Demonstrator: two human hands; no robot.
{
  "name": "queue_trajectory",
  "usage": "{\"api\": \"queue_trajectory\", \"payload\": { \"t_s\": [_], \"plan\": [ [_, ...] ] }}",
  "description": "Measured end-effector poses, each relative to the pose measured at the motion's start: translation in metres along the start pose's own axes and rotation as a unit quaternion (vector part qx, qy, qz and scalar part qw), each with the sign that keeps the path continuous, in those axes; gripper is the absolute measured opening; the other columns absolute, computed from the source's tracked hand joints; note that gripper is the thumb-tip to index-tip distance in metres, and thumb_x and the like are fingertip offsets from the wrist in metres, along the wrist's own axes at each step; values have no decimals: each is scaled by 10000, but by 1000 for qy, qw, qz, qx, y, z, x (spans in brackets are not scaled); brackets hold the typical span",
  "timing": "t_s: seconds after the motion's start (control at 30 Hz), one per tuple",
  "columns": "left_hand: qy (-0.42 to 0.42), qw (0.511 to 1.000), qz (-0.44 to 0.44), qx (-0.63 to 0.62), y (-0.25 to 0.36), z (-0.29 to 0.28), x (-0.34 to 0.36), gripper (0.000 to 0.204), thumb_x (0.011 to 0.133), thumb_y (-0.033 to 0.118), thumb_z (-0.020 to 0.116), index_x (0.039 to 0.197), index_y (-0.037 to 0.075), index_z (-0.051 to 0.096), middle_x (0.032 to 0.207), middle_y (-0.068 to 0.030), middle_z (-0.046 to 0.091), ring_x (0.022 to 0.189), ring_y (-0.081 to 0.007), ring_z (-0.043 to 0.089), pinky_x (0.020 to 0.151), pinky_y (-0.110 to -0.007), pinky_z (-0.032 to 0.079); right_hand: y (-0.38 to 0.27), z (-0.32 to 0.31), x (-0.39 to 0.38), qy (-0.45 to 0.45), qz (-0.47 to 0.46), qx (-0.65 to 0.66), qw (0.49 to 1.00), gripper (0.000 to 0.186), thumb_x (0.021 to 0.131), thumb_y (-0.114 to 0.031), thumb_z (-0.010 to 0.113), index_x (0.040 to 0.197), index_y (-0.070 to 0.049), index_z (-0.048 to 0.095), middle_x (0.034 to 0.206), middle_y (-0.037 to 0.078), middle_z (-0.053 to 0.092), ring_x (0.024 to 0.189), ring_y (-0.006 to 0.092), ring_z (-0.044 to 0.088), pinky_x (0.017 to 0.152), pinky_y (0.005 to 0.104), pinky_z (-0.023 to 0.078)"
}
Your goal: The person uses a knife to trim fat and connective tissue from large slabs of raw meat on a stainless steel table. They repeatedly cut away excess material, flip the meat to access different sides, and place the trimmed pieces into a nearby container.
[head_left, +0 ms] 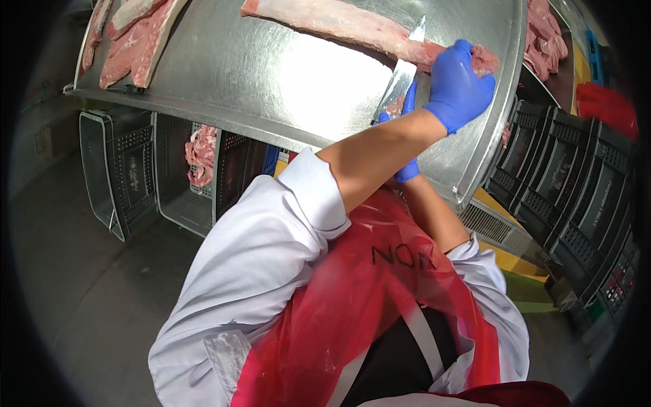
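Observation:
A long pale pork loin [332, 22] lies across the far side of the steel table. My left hand [462, 88], in a blue glove, reaches across to the right and is closed on the loin's right end. Below it, mostly hidden by my left forearm, my blue-gloved right hand [409, 167] is wrapped round a knife [398, 85]. The handle is largely covered. Its blade points away from me, with the loin hiding its middle and the tip showing on the far side. Whether the blade is in or under the meat I cannot tell. Meat scraps cling near the blade's base.
More meat slabs [139, 47] lie at the table's far left. Grey crates [184, 173], one with meat trimmings [201, 156], stand below its front edge. Stacked dark crates [553, 169] are at the right, beyond the steel table's raised rim [485, 159]. A tray of meat pieces [542, 44] sits far right.

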State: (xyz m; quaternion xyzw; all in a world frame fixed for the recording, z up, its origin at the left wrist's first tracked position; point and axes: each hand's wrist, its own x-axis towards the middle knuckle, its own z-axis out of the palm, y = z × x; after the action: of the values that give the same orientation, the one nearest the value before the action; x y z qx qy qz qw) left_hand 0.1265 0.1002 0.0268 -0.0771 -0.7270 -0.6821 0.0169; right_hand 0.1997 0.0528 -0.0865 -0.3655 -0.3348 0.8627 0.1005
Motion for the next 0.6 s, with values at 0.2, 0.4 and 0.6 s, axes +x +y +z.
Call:
{"api": "queue_trajectory", "payload": {
  "t_s": [0.2,0.4,0.6],
  "plan": [
    [-3,999,29,18,11,-8,-2,331,776,143,692,1009,-72,597,845,-236,696,789,-372,716,711,-430,566,-44,44,20,-79,-28,-450,889,791,980,-18,569,1643,-109,148,1041,78,658,727,107,614,582,284,502],
    [-57,998,-6,-36,24,-30,-9,317,765,112,689,1007,-73,598,866,-239,696,815,-367,717,727,-433,563,-6,42,-8,-107,-122,-362,918,786,949,4,539,1642,-122,191,940,79,625,658,127,593,534,292,494],
    [-72,993,-14,-97,38,-46,-10,320,762,91,705,1022,-49,582,906,-259,669,894,-441,682,778,-484,549,14,55,-38,-114,-94,-375,915,854,896,34,520,1648,-132,152,887,142,624,632,164,614,504,314,498]
  ]
}}
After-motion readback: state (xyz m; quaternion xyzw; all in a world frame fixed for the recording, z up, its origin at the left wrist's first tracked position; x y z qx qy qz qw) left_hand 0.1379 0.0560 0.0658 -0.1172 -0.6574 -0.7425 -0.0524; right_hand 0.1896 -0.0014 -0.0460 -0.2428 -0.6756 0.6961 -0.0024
